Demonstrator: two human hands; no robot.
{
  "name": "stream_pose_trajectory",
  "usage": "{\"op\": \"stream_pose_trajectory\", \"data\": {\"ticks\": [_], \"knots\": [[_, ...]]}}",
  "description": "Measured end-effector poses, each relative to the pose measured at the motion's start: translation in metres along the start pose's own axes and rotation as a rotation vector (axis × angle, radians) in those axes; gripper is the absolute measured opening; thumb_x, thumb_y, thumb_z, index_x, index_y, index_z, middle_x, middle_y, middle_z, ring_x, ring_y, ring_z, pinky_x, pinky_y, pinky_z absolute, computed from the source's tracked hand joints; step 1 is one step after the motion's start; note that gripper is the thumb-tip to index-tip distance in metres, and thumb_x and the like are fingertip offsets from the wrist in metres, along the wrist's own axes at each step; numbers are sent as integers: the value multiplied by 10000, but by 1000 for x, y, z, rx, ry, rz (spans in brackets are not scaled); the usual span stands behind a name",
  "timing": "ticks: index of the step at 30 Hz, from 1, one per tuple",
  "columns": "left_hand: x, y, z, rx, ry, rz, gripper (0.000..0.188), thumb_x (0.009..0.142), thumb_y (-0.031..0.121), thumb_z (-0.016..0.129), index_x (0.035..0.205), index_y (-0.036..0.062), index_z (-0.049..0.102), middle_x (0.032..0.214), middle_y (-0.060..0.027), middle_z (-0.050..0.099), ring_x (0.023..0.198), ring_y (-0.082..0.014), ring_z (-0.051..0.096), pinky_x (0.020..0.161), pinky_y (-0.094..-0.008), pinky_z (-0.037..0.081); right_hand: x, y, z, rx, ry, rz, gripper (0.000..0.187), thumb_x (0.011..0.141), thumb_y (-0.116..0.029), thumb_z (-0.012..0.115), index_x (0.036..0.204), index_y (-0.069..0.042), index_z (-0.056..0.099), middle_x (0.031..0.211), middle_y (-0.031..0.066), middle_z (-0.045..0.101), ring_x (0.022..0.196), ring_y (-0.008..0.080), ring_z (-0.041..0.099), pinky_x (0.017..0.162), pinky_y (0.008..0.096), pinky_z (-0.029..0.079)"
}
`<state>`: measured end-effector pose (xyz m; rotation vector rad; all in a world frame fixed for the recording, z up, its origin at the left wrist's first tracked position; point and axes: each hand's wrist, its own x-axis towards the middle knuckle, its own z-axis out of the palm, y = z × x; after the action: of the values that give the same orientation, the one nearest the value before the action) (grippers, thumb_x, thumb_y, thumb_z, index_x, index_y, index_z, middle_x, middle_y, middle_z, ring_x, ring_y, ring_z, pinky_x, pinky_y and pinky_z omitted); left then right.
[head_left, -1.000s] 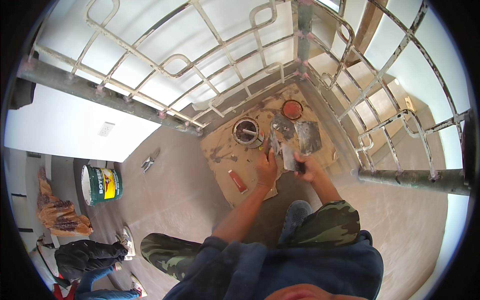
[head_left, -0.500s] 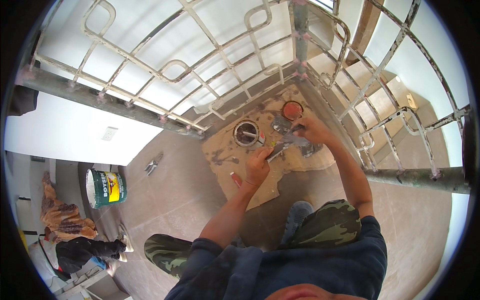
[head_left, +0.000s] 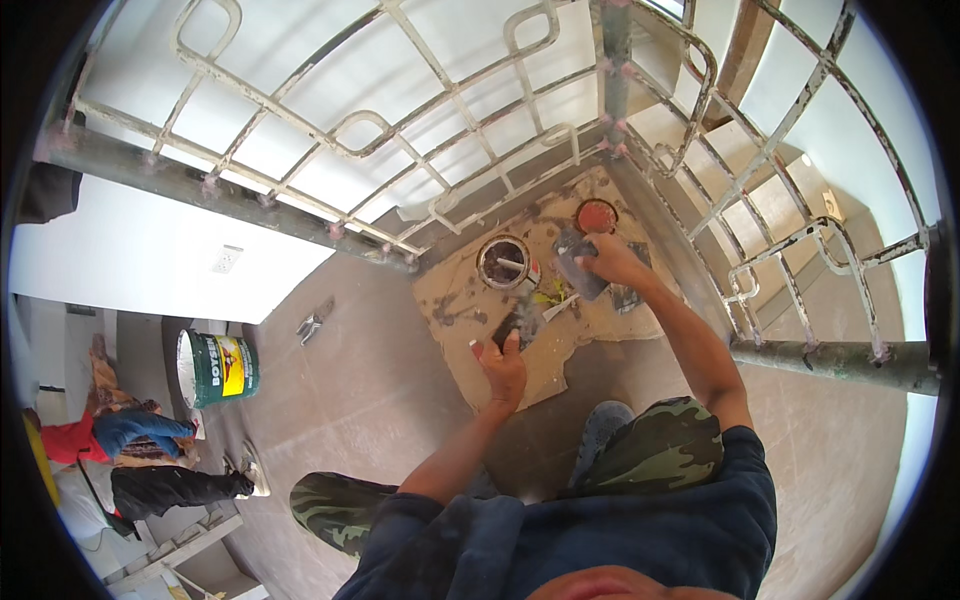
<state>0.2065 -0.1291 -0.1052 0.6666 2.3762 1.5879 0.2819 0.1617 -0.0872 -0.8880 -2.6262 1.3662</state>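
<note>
My left hand point(head_left: 503, 375) is near the cardboard's front part, its index finger lifted off. Its thumb lies on a dark-handled tool that looks like a putty knife point(head_left: 516, 324), partly smeared by motion. To the right, my right hand point(head_left: 615, 262) grips a grey flat plate point(head_left: 580, 264) by its edge, tilted over the cardboard point(head_left: 455, 340). Between the hands stands an open can of dark paint point(head_left: 502, 262) with a handle sticking out. A round red-coated lid or tin point(head_left: 597, 216) is just beyond the plate. A whitish strip point(head_left: 560, 307) lies near a yellow-green scrap point(head_left: 550, 290).
Metal grille panels point(head_left: 450, 90) with worn white paint stand on the far side and right, joined at a post point(head_left: 617, 80). A green paint bucket point(head_left: 222, 368) and a small metal tool point(head_left: 310, 325) are on the left floor. Other people's legs point(head_left: 180, 485) show at the left.
My left hand has drawn back toward me with the dark-handled tool, away from my right hand. The plate has turned more face-on. Another person in red has come into view at left.
</note>
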Motion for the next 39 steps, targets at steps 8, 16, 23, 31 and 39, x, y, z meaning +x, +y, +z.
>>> {"op": "stream_pose_trajectory", "data": {"ticks": [8,16,23,31,39], "knots": [[-30,-24,6,-516,243,-540,133,939,84,613,1055,19,602,946,-7,630,811,-114,591,717,-275,480,-19,16,27,809,-37,552,268,892,-261,673,1068,-77,590,900,78,648,773,188,621,463,357,445],[-32,-30,4,-677,50,-827,325,940,57,601,1250,80,506,1088,-50,609,974,-189,610,777,-401,528,-26,44,45,1207,-116,688,183,897,-283,686,865,-112,627,670,24,595,464,138,508,343,256,337],[-31,-2,12,-728,184,-744,220,920,66,636,1088,37,498,1022,-84,619,862,-215,655,694,-393,576,-29,50,56,1308,-82,806,173,871,-276,713,885,-127,626,680,6,602,481,133,511,352,235,346],[-6,24,54,-835,311,-769,209,873,83,706,880,69,497,838,-68,614,634,-181,628,508,-324,561,-61,28,45,1093,-265,786,164,862,-275,711,890,-131,638,700,17,595,480,117,502,341,229,336],[-27,2,30,-666,349,-883,142,912,68,649,1008,35,549,899,-63,622,721,-197,626,621,-384,560,-84,22,14,1124,163,507,280,911,-338,659,1039,-93,616,784,45,638,544,148,588,389,281,416]]}}
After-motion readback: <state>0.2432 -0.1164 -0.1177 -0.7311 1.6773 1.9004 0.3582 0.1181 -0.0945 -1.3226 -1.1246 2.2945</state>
